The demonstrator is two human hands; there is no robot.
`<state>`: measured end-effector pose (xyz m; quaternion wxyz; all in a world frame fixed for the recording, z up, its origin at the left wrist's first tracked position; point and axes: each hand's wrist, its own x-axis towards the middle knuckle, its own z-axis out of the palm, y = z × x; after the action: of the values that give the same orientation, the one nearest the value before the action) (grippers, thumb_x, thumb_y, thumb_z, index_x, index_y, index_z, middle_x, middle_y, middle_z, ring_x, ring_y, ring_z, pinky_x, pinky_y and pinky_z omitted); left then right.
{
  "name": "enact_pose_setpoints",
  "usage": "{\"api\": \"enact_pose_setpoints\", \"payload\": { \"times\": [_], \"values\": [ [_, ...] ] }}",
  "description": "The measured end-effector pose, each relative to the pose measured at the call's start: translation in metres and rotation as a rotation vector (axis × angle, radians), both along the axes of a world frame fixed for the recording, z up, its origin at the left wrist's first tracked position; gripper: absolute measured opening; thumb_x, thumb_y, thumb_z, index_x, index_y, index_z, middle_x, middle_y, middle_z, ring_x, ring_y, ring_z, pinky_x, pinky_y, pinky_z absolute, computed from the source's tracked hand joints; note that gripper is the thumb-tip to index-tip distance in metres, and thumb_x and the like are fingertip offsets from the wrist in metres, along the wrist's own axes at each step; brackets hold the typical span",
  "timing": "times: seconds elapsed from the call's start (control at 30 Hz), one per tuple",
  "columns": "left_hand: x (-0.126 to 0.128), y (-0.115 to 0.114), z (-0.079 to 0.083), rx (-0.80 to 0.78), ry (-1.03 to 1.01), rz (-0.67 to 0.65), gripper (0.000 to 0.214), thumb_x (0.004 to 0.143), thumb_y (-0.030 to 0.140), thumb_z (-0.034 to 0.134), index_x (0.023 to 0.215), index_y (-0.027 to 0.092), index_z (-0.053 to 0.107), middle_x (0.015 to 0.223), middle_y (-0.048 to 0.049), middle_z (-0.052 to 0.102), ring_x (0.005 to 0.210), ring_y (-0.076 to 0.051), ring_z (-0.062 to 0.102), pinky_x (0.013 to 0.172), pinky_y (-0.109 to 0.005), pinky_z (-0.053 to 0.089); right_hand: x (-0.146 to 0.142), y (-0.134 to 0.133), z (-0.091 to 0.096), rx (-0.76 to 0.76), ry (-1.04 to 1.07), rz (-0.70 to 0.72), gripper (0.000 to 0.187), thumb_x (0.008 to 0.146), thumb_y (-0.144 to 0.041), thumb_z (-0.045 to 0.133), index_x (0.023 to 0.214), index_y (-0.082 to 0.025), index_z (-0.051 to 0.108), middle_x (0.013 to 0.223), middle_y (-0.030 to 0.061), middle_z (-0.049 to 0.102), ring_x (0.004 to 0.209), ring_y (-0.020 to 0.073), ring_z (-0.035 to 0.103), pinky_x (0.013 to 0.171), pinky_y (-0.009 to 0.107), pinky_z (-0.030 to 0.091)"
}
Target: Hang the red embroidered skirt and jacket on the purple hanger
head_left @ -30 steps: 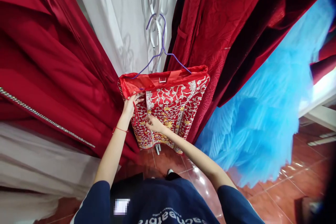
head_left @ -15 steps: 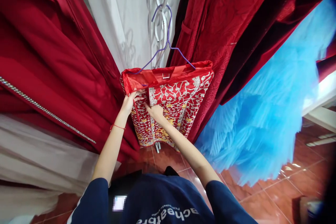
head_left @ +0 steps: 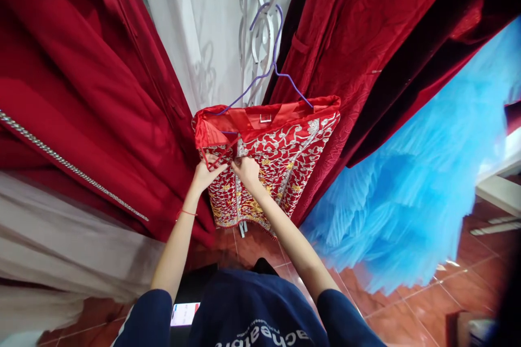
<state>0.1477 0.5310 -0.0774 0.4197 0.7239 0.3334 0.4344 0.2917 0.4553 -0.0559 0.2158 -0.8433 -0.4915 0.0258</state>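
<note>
In my head view, the red garment [head_left: 279, 157] hangs on a purple hanger [head_left: 275, 59]. I see the right hand [head_left: 247, 172] pinching its front edge; the left hand [head_left: 204, 174] touches the cloth just beside, but I cannot tell whether it grips.

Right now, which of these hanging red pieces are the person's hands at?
The embroidered red garment on the purple hanger; its silver and gold pattern sets it apart from the darker red cloth either side.
</note>
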Motion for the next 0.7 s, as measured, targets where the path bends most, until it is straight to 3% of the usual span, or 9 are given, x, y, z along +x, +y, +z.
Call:
{"api": "enact_pose_setpoints", "payload": {
  "times": [0.1, 0.2, 0.4, 0.53, 0.7],
  "values": [
    [0.011, -0.012, -0.024, 0.001, 0.178, 0.020, 0.018, 0.076, 0.029, 0.071, 0.086, 0.018, 0.061, 0.087, -0.0040, 0.069, 0.077, -0.016, 0.068, 0.077, -0.029, 0.053, -0.002, 0.002, -0.003, 0.044, 0.025, -0.003, 0.034, 0.099, -0.041, 0.045, 0.105, -0.019, 0.071, 0.100, 0.0112, 0.075, 0.092, 0.0207, 0.070, 0.077, 0.027, 0.049],
    [0.021, -0.022, -0.036, 0.009, 0.222, 0.121, 0.016, 0.075, 0.022, 0.070, 0.087, 0.019, 0.059, 0.097, -0.0071, 0.070, 0.088, -0.020, 0.069, 0.083, -0.032, 0.052, -0.006, 0.004, -0.006, 0.087, 0.049, -0.003, 0.030, 0.098, -0.037, 0.047, 0.102, -0.018, 0.071, 0.097, 0.0110, 0.075, 0.088, 0.0203, 0.069, 0.075, 0.027, 0.047],
    [0.027, -0.027, -0.035, -0.003, 0.321, 0.174, 0.033, 0.074, 0.012, 0.068, 0.105, 0.021, 0.059, 0.084, -0.0025, 0.071, 0.088, -0.022, 0.070, 0.081, -0.031, 0.050, -0.012, 0.020, -0.008, 0.170, 0.145, -0.012, 0.031, 0.096, -0.036, 0.051, 0.087, -0.013, 0.070, 0.083, 0.0165, 0.071, 0.079, 0.0240, 0.064, 0.074, 0.033, 0.045],
    [0.021, -0.027, -0.034, -0.010, 0.386, 0.174, 0.026, 0.077, 0.016, 0.069, 0.101, 0.020, 0.061, 0.086, -0.0032, 0.073, 0.088, -0.021, 0.070, 0.081, -0.029, 0.050, -0.011, 0.021, -0.007, 0.275, 0.259, 0.042, 0.030, 0.098, -0.037, 0.049, 0.099, -0.014, 0.068, 0.096, 0.0144, 0.071, 0.086, 0.0229, 0.064, 0.079, 0.034, 0.049],
    [0.017, -0.037, -0.032, 0.026, 0.502, 0.205, 0.025, 0.080, 0.022, 0.069, 0.105, 0.023, 0.062, 0.096, -0.0038, 0.074, 0.094, -0.022, 0.070, 0.078, -0.028, 0.049, -0.012, 0.010, -0.008, 0.381, 0.421, 0.133, 0.036, 0.096, -0.038, 0.060, 0.125, -0.017, 0.059, 0.125, 0.0091, 0.062, 0.106, 0.0220, 0.063, 0.090, 0.043, 0.055]
  ]
}}
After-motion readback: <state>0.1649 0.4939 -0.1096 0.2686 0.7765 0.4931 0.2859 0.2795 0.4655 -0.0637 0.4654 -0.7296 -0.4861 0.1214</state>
